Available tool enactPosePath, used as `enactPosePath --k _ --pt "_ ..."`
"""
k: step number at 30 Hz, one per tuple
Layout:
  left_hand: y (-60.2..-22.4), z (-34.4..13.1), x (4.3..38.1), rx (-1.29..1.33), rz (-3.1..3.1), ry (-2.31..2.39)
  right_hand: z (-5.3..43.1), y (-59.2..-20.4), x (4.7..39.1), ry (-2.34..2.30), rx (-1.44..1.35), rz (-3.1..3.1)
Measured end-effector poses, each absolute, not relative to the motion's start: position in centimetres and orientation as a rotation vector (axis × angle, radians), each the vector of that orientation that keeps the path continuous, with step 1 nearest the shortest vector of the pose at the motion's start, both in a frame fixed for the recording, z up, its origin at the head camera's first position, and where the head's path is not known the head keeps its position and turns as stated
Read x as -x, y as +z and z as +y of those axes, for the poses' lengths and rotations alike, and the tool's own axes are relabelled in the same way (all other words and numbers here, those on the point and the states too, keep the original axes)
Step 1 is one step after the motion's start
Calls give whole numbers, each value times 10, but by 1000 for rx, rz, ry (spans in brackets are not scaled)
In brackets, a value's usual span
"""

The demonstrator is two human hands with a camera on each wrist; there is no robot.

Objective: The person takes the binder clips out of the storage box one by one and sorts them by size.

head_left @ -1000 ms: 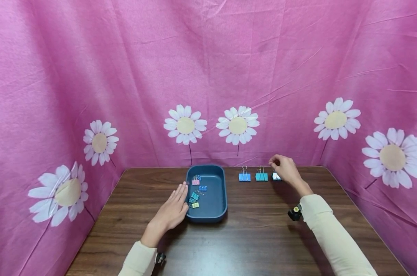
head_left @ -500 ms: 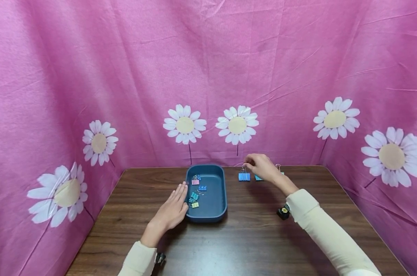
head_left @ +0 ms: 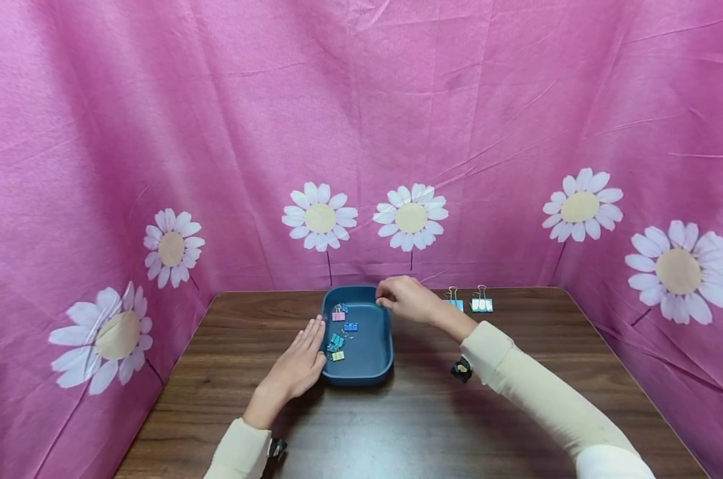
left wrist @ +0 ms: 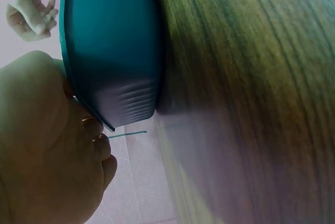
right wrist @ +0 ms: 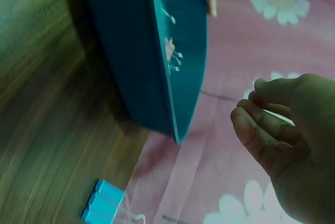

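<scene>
My left hand (head_left: 296, 359) lies along the left wall of a dark blue tray (head_left: 388, 346), its fingers straight and touching the rim. Inside the tray, along its left half, lie small binder clips: a pink clip (head_left: 338, 317), a blue clip (head_left: 351, 326), teal clips (head_left: 336, 342) and a yellow clip (head_left: 338, 356). Above the tray's far right corner hovers my right hand (head_left: 410, 299). In the right wrist view its fingers are loosely bent, with nothing visible between them. A larger blue binder clip (right wrist: 104, 203) stands on the table there; in the head view the right hand hides it.
Farther right along the table's back edge stand a teal binder clip (head_left: 455, 305), partly covered by the wrist, and a light blue, shiny clip (head_left: 482, 305). A pink curtain (head_left: 361, 120) with printed daisies encloses the brown wooden table (head_left: 445, 412) at the back and sides.
My right hand has swept left from the rightmost large clip, past the teal and blue ones, to the tray's far right corner. The left hand and the clips in the tray stay put.
</scene>
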State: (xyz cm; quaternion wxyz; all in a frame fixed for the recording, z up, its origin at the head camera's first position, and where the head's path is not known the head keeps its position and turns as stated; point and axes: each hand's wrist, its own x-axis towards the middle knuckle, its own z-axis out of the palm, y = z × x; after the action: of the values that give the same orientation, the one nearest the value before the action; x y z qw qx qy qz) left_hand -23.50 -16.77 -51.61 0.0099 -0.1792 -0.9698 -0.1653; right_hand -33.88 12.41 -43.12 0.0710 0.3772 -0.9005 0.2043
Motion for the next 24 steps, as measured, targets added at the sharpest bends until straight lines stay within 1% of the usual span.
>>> enactPosePath --k 13,24 --pt "-514 -168 236 565 -3046 -521 66 -450 334 442 -1368 -2743" --pt "-515 -169 236 594 -3045 -515 29 -466 331 246 -1374 -2950"
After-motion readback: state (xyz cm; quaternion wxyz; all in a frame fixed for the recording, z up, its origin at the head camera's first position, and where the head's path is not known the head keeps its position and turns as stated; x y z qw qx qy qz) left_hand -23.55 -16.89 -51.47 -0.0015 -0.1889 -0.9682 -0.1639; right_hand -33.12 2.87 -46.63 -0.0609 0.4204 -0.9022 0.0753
